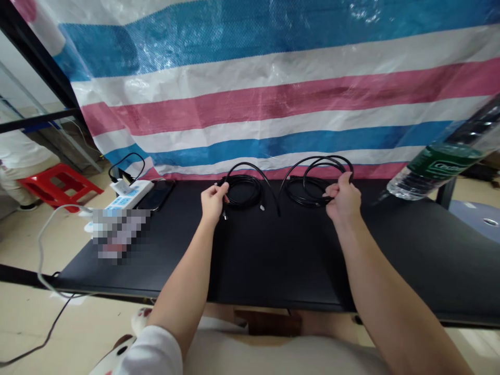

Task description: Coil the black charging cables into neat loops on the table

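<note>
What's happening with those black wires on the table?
A person is at a flat black table with one hand on each bundle of wire. The left hand grips the left coil of thin black cable, which lies on the table. The right hand pinches the right coil of thin black cable, whose loops stand up off the surface. A white plastic power strip and a flat black phone lie further left.

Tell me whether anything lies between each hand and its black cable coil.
Nothing visible does. The left hand holds the left coil, the right hand the right coil; the phone lies well to their left.
</note>
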A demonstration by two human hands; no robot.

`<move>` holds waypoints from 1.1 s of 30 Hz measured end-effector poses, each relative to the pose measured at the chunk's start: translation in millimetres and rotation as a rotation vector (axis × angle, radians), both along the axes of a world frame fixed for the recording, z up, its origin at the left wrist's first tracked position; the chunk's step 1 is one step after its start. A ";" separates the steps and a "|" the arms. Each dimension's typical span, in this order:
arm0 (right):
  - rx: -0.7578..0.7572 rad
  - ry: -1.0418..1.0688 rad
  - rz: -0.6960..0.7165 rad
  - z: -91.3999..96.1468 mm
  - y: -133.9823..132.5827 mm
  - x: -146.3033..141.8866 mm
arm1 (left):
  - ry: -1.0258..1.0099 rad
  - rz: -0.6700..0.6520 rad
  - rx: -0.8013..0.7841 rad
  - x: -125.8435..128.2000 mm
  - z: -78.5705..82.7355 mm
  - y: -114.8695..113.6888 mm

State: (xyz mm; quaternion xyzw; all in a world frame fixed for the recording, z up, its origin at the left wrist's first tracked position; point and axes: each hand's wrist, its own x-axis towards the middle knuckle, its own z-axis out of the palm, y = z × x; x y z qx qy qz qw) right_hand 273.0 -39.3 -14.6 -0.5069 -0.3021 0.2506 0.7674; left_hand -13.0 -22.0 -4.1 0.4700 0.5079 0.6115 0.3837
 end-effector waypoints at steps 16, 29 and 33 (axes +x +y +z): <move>-0.059 -0.400 0.154 -5.4 -17.7 -63.0 | 0.299 0.067 0.006 44.0 -4.9 -23.7; -0.071 0.143 0.869 21.9 -39.6 -63.6 | -0.004 -0.317 -0.163 50.4 -14.7 -19.5; -0.091 0.141 0.861 18.2 -37.4 -61.6 | 0.036 -0.426 -0.177 45.6 -16.7 -15.7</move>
